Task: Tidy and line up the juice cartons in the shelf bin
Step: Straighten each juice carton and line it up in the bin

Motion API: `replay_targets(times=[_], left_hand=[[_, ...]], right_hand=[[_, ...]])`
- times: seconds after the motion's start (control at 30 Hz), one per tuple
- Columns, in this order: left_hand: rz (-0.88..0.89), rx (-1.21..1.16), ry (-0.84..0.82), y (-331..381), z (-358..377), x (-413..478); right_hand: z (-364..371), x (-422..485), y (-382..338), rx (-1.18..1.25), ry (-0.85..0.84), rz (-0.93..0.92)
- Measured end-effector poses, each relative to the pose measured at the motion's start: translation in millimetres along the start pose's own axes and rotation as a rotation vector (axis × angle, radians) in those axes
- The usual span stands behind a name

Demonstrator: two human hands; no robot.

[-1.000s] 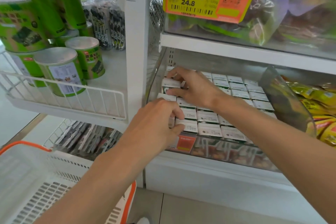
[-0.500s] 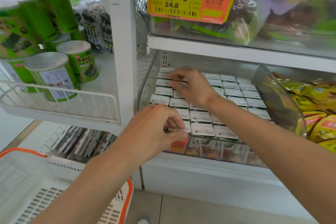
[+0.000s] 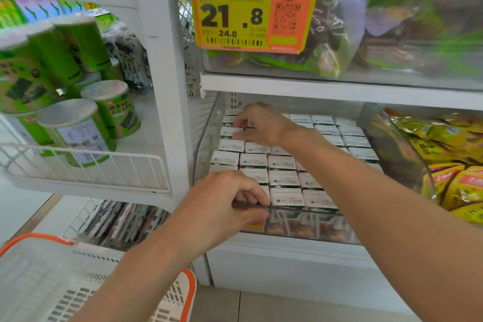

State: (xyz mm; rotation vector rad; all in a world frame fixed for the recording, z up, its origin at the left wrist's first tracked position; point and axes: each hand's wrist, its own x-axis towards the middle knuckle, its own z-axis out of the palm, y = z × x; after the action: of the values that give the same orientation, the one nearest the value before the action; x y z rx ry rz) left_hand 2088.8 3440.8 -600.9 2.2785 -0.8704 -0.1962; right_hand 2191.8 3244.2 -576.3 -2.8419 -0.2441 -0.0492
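Note:
Rows of white-topped juice cartons (image 3: 283,179) fill a clear shelf bin (image 3: 313,213). My right hand (image 3: 264,125) reaches over them to the rear left, where its thumb and fingers pinch one carton (image 3: 228,131) in the left column. My left hand (image 3: 222,206) is at the front left corner, fingers curled over the bin's front rim with the thumb on the outside wall. It hides the front-left cartons. My right forearm covers part of the middle rows.
A white shelf (image 3: 339,91) with a yellow price tag (image 3: 251,8) hangs low over the bin. Yellow snack bags (image 3: 449,178) lie beyond the clear side wall on the right. Green canisters (image 3: 75,128) stand left of the white post. A white basket (image 3: 52,282) sits below left.
My left hand has slid from the front-row carton tops down to the bin's front rim. My right hand has shifted slightly toward the rear left column.

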Motion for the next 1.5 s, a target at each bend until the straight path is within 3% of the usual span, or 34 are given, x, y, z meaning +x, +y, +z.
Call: replay_targets(times=[0.33, 0.5, 0.67, 0.97, 1.17, 1.37, 1.5], left_hand=[[-0.006, -0.008, 0.006, 0.4, 0.2, 0.0], [-0.003, -0.005, 0.006, 0.1, -0.7, -0.5], [0.001, -0.015, 0.000, 3.9, -1.2, -1.3], [-0.004, -0.098, 0.138, 24.1, 8.8, 15.0], [0.054, -0.386, 0.088, 45.5, 20.0, 27.5], [-0.072, -0.662, 0.147, 52.1, 30.5, 31.9], [-0.116, -0.724, 0.148, 51.8, 32.2, 30.2]], right_hand=[[20.1, -39.5, 9.7, 0.360, 0.281, -0.089], [18.7, -86.6, 10.9, 0.329, 0.524, -0.167], [8.6, -146.7, 22.0, 0.306, 0.481, -0.138], [-8.5, -198.4, 24.8, 0.770, 0.487, 0.011], [-15.1, -201.1, 24.2, 0.954, 0.458, 0.097], [-12.2, -201.4, 30.4, 1.065, 0.440, 0.263], [-6.7, -200.6, 30.1, 1.109, 0.430, 0.296]])
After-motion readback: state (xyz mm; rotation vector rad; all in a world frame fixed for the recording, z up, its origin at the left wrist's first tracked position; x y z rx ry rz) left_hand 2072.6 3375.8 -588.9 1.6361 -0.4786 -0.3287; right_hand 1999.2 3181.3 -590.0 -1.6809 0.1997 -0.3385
